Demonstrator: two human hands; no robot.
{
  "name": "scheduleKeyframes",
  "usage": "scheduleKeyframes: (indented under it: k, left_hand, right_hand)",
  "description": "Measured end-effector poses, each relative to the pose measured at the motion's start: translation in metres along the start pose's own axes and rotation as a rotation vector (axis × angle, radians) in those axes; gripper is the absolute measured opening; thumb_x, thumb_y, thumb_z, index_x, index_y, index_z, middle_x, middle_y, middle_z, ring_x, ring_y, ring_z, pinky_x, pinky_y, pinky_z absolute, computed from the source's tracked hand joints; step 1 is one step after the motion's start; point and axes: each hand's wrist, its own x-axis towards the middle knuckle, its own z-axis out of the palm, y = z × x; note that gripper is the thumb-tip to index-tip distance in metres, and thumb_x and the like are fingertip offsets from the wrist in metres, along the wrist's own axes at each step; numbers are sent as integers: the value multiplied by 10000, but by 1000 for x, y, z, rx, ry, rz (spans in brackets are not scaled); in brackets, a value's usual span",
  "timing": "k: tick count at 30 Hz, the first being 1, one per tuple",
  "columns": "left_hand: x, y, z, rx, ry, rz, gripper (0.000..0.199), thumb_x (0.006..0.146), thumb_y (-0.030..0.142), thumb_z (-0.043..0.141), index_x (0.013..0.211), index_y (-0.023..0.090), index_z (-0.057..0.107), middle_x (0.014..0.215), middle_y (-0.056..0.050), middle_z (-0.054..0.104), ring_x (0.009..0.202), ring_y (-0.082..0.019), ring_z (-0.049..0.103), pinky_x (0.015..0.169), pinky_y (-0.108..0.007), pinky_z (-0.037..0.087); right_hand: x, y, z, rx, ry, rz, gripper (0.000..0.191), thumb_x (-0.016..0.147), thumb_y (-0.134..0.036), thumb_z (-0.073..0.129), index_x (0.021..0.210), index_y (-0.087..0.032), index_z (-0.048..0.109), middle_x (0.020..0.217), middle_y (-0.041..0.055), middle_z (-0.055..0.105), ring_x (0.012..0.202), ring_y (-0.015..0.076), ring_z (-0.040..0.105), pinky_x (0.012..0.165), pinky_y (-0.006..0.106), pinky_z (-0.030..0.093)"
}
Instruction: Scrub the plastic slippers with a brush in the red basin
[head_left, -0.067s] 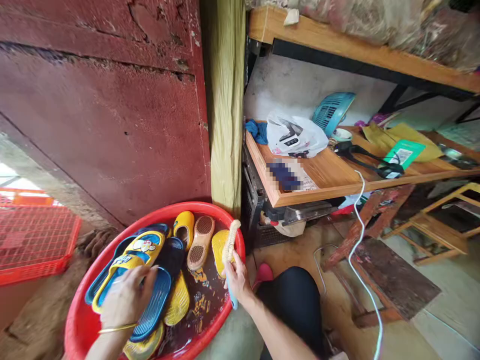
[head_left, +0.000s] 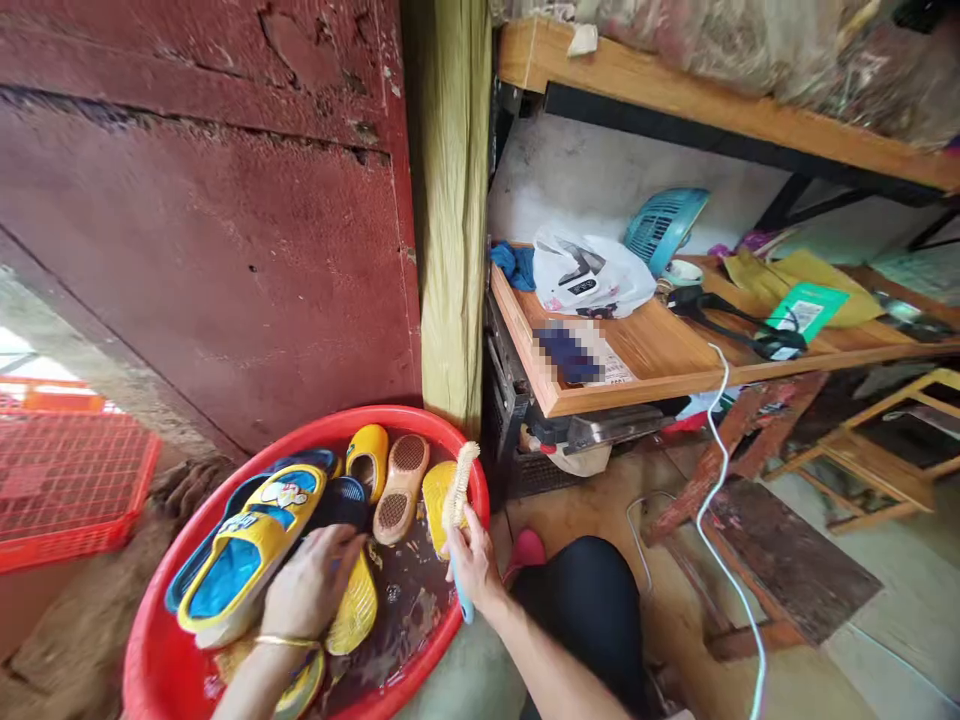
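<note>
My right hand point(head_left: 474, 560) is closed around the light blue handle of a scrub brush point(head_left: 459, 490), its pale bristles pointing up over the rim of a red basin point(head_left: 480, 500). My left hand point(head_left: 315, 585), slightly blurred, curls over a dark blue slipper point(head_left: 343, 503) in the basin and hides most of it. To its left lies a yellow-and-blue slipper point(head_left: 225, 580) with a cartoon strap. Around them in brown water are a yellow sole point(head_left: 354, 608), a tan-soled shoe point(head_left: 403, 490), a small yellow clog point(head_left: 367, 455) and a yellow shoe point(head_left: 436, 500) near the brush.
A maroon door point(head_left: 225, 260) stands behind the basin. At the right, a wooden desk point(head_left: 660, 350) holds a plastic bag point(head_left: 589, 275) and a blue fan point(head_left: 664, 230). A white cable point(head_left: 709, 500) hangs near a low stool point(head_left: 795, 560). A red crate point(head_left: 67, 480) is at the left.
My left hand has moved right, from over the yellow-and-blue slipper onto the dark blue slipper, whose lower part is now hidden. My right hand with the scrub brush has hardly moved.
</note>
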Motion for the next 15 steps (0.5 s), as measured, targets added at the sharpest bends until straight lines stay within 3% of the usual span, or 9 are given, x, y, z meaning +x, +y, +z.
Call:
scheduleKeyframes:
  k: [3,7,10,13,15]
  left_hand:
    - [20,29,54,-107,-48,16,507,885,448,519,1286,141,569,1300,-196,682,1186,-299,662,1017,-411,523]
    - [41,36,105,-4,-62,-191,774,790,445,606,1428,33,453,1464,-282,533,1392,-407,486,1123,-528,418]
    - [41,27,121,63,-135,-251,780,817,393,553,1467,-12,406,1528,-325,427,1423,-443,432,1117,-539,403]
    - [34,20,122,71,-214,-213,704,871,298,464,1491,-26,379,1488,-329,473,1380,-378,508,1123,-462,405]
    - [30,22,118,108,-234,-236,681,918,352,409,1469,-48,398,1456,-340,495,1306,-404,565,1064,-476,451]
  right_hand:
    - [-1,2,-1,-13,-36,7,684,962,-561,506,1494,-140,415,745,10,679,396,95,535,360,182,427]
    - [0,2,0,-33,-32,21,705,960,-567,512,1499,-124,410,744,14,657,391,89,508,342,177,416]
    - [0,0,1,-25,-22,4,691,959,-584,494,1478,-131,434,772,19,640,439,94,531,354,171,430]
    - [1,-2,0,-50,-73,-23,629,963,-550,491,1456,-161,458,768,4,621,461,96,537,359,161,428]
    - [3,-4,0,-79,-98,-34,584,955,-508,507,1431,-171,478,759,-4,615,461,98,533,359,159,426]
